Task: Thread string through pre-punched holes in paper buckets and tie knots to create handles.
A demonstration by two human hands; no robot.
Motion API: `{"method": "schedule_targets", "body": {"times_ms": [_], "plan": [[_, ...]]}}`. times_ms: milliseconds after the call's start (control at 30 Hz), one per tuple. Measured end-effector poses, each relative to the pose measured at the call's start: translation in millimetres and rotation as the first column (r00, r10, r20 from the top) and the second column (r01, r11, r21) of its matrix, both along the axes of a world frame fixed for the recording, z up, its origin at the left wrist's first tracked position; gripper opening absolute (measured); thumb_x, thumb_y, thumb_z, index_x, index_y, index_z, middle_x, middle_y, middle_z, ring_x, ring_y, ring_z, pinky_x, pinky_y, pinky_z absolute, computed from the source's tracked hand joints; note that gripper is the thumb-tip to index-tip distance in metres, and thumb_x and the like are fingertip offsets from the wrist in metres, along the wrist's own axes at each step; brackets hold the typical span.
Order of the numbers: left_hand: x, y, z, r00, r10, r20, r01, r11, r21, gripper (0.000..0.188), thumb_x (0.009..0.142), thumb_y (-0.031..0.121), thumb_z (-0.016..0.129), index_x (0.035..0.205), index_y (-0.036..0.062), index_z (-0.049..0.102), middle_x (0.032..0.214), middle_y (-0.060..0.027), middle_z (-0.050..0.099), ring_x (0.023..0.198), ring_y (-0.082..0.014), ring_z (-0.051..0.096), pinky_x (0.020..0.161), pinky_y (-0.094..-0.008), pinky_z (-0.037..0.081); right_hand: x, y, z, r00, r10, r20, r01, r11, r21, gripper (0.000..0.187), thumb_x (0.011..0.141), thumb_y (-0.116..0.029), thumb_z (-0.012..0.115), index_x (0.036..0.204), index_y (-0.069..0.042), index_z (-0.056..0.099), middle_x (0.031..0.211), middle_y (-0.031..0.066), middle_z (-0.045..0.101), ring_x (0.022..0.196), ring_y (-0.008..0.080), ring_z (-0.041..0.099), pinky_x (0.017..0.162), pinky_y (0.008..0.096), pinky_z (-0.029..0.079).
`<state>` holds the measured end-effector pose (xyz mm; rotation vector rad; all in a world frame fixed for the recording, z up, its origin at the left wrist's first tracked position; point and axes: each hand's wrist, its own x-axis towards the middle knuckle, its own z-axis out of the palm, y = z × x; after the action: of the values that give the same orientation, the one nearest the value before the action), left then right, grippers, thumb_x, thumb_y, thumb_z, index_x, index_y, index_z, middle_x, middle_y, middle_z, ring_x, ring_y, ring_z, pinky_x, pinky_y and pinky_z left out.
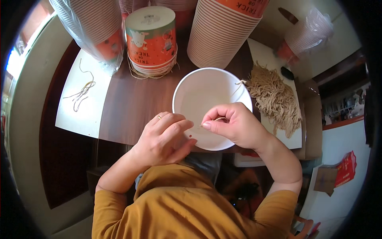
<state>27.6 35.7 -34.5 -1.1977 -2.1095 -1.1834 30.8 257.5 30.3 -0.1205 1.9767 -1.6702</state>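
A white paper bucket [203,85] stands with its open mouth toward me at the table's front edge. A beige cord [241,82] is knotted at its right rim. Over the bucket, my right hand [234,123] pinches a length of the same sort of cord between thumb and forefinger, with a short end poking out. My left hand [165,137] is at the near left rim, thumb and fingers apart. Between them a small dark hole [190,136] shows in the bucket wall. Whether the left fingers touch the wall I cannot tell.
A heap of beige cords [274,97] lies right of the bucket. Behind stand an upside-down orange bucket stack [151,44] with cords around its base, a tall nested stack [223,36] and a plastic-wrapped stack [95,32]. Loose cord [84,91] lies at left.
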Motion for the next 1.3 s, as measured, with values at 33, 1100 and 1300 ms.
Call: {"method": "schedule_targets", "body": {"times_ms": [33, 1100, 1300], "plan": [[-2.2, 1.8, 1.9, 0.999, -0.002, 0.049, 0.001, 1.000, 0.019, 0.042, 0.067, 0.004, 0.079, 0.105, 0.0009, 0.062, 0.095, -0.0140, 0.063, 0.070, -0.0247, 0.061, 0.060, -0.0319, 0.051, -2.7, 1.6, -0.5, 1.000, 0.000, -0.013, 0.000, 1.000, 0.003, 0.009, 0.092, -0.007, 0.065, 0.097, 0.000, 0.067, 0.086, -0.0023, 0.064, 0.077, 0.0029, 0.055, 0.071, 0.0193, 0.046], [-7.6, -3.1, 44.5, 0.278, -0.342, 0.898, 0.095, 0.940, 0.329, 0.027, 0.103, 0.020, 0.048, 0.091, -0.0026, 0.058, 0.073, -0.0004, 0.054, 0.068, -0.0069, 0.049, 0.063, -0.0270, 0.045, 1.1, -13.9, -3.8, -0.141, 0.447, -0.883, 0.313, 0.867, 0.389, 0.018, 0.073, -0.011, 0.071, 0.090, -0.006, 0.067, 0.066, 0.0016, 0.043, 0.053, 0.0162, 0.046, 0.050, 0.0305, 0.038], [-3.8, -9.4, 43.8, 0.927, 0.046, 0.373, -0.054, 0.998, 0.011, 0.016, 0.083, 0.005, 0.072, 0.098, 0.0007, 0.065, 0.080, -0.0100, 0.061, 0.068, -0.0240, 0.058, 0.060, -0.0309, 0.047, 2.9, -9.9, 0.7, 0.515, 0.123, -0.848, 0.120, 0.969, 0.214, 0.010, 0.080, -0.002, 0.071, 0.091, -0.003, 0.069, 0.070, 0.0025, 0.053, 0.058, 0.0142, 0.053, 0.054, 0.0282, 0.044]]}}
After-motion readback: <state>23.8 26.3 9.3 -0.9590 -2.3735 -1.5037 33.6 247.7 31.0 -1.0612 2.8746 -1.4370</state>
